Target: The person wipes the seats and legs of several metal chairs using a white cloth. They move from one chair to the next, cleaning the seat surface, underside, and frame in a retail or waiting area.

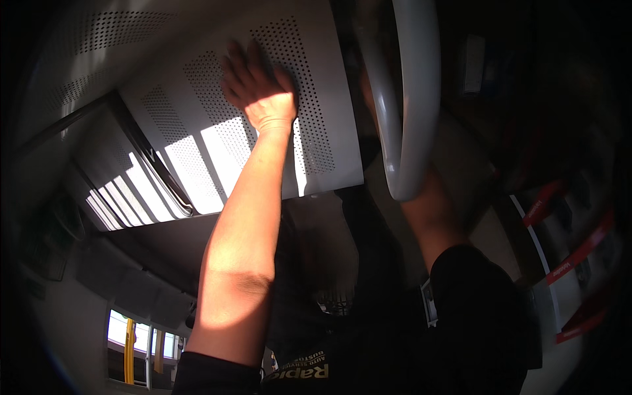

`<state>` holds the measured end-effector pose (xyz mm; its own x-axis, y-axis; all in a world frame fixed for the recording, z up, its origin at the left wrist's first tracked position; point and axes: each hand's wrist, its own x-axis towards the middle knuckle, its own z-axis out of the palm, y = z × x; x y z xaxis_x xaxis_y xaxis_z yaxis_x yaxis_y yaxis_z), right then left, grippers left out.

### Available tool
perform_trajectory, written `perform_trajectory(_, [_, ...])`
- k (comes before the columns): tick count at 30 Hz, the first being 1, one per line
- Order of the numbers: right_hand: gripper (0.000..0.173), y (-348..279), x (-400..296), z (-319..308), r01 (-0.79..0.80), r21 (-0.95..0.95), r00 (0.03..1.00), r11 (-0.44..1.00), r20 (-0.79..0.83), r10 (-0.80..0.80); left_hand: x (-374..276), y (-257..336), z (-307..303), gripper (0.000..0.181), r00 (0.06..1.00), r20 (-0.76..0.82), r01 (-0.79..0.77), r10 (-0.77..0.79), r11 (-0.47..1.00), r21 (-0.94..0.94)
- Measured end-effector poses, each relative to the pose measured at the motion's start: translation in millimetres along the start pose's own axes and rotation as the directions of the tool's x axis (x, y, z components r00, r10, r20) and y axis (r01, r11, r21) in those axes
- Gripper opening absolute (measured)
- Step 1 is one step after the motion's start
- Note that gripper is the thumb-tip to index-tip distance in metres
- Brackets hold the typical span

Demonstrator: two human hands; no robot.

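Observation:
My left hand (257, 91) lies palm down on a grey perforated metal bench seat (340, 123), fingers extended and thumb apart, holding nothing. Bright sunlight falls in stripes across the seat and over my left wrist and forearm. A looped, smooth grey armrest (422, 98) rises at the seat's right end. Behind it passes my right forearm (434, 212). Only a dim strip of what appears to be my right hand (368, 94) shows between the armrest and the seat edge; its fingers, and whatever they touch, are hidden.
A dark metal armrest frame (148, 153) divides the bench to the left, with a perforated backrest (123, 29) behind. On the right, shelves with red Valvoline strips (568, 266) stand in shadow. Lower left is a bright window (143, 345) with a yellow post (130, 350).

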<state>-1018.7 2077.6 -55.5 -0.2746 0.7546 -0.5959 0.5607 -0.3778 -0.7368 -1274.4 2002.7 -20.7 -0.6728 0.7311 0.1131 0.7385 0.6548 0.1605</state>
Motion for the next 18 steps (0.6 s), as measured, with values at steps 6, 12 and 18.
perform_trajectory(6, [0.037,-17,4,16,0.107,-0.079,0.994,0.991,-0.007,-0.108,3,-1,-10,0.066,1.000,-0.012,-0.024,0.024,1.000,-0.014])
perform_trajectory(12, [0.037,-19,31,59,0.157,-0.266,0.987,0.951,0.025,-0.156,-1,-3,-4,0.066,1.000,-0.017,-0.019,0.019,1.000,-0.004])
perform_trajectory(18, [0.037,-15,39,64,0.176,-0.308,0.984,0.935,0.026,-0.176,0,-4,-3,0.068,0.999,-0.033,-0.034,0.032,0.999,-0.040])
